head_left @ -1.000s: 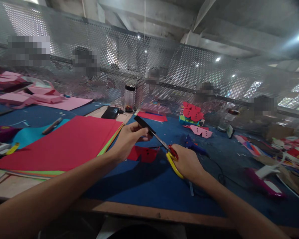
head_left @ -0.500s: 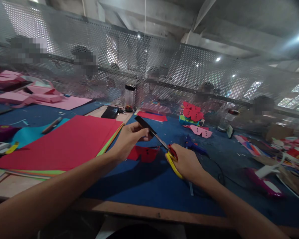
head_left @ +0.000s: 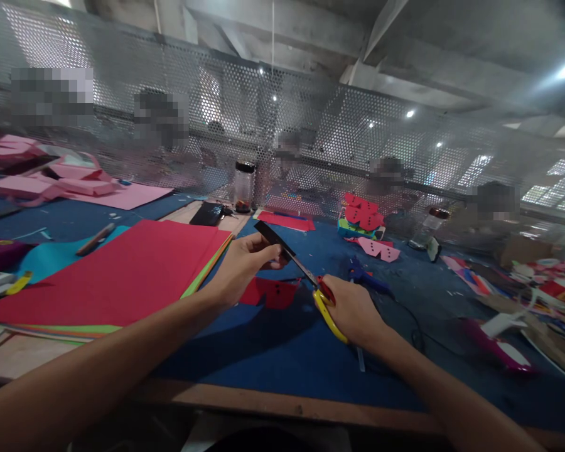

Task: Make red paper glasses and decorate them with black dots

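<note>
My left hand [head_left: 245,265] pinches a narrow black paper strip [head_left: 269,236] and holds it up over the blue table cover [head_left: 273,351]. My right hand [head_left: 353,309] is closed in the yellow and red handles of a pair of scissors [head_left: 321,295]. The blades point up and left into the strip's lower end. Right under both hands a folded red paper piece [head_left: 270,292] with small dark dots lies on the cover.
A stack of red, green and orange sheets [head_left: 117,270] lies at left. Pink boxes [head_left: 51,179] sit far left. A jar [head_left: 243,187], a phone [head_left: 207,213], red cut-outs [head_left: 365,216], a blue tool [head_left: 365,276] and a purple glue gun [head_left: 496,342] surround the hands. A perforated screen [head_left: 311,138] backs the table.
Almost nothing differs: both hands hold their places with the strip and scissors, and the view shifts down very slightly.
</note>
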`<state>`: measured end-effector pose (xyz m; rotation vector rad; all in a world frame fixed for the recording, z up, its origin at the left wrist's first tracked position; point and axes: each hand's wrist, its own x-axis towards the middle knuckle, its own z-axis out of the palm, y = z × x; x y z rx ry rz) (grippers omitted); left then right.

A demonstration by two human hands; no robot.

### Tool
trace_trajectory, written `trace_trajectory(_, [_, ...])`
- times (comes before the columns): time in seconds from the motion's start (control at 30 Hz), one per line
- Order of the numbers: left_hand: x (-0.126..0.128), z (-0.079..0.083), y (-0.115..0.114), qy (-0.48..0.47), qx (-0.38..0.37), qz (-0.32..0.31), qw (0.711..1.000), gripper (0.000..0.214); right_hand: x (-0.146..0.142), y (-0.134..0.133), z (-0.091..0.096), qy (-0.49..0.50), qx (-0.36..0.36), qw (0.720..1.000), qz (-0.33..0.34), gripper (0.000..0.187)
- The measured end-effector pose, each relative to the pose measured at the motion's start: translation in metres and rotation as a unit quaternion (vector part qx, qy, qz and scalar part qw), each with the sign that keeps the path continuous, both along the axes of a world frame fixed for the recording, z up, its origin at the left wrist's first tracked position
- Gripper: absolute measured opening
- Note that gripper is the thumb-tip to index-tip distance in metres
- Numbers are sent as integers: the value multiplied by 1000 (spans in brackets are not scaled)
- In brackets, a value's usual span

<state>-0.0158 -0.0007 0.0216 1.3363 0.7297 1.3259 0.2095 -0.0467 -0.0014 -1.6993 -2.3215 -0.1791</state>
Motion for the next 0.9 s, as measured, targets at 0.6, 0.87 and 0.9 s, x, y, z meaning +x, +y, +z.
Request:
trace_trajectory(0.6, [-2, -3, 3, 20, 5, 8, 1000, 12, -1, -1, 3, -2, -4, 1000, -7, 19])
trace_trajectory(0.87, [-4, -2, 2, 3, 4, 15, 1000, 13, 0, 0, 1, 5, -1, 1000, -9, 20])
trace_trajectory(0.9, [-4, -1, 2, 2, 3, 19, 1000, 13, 0, 0, 1, 6, 0, 1000, -8, 20])
